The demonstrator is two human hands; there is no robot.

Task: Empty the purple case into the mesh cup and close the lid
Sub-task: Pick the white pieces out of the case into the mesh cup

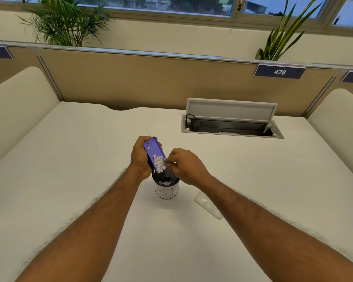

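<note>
My left hand [140,157] grips the purple case [153,150] from the left and holds it tilted down over the mesh cup [167,189]. Small white pieces [159,164] are bunched at the case's lower end, and some lie inside the cup. The cup is black mesh with a white label marked in pen and stands on the table. My right hand [184,164] is at the case's lower right edge, fingertips touching the white pieces just above the cup's rim. The cup's far rim is hidden behind my hands.
A flat white lid-like piece [208,204] lies on the white table [69,169] to the right of the cup. An open cable hatch [231,127] sits at the back right. Padded dividers rise at both sides, with a partition behind.
</note>
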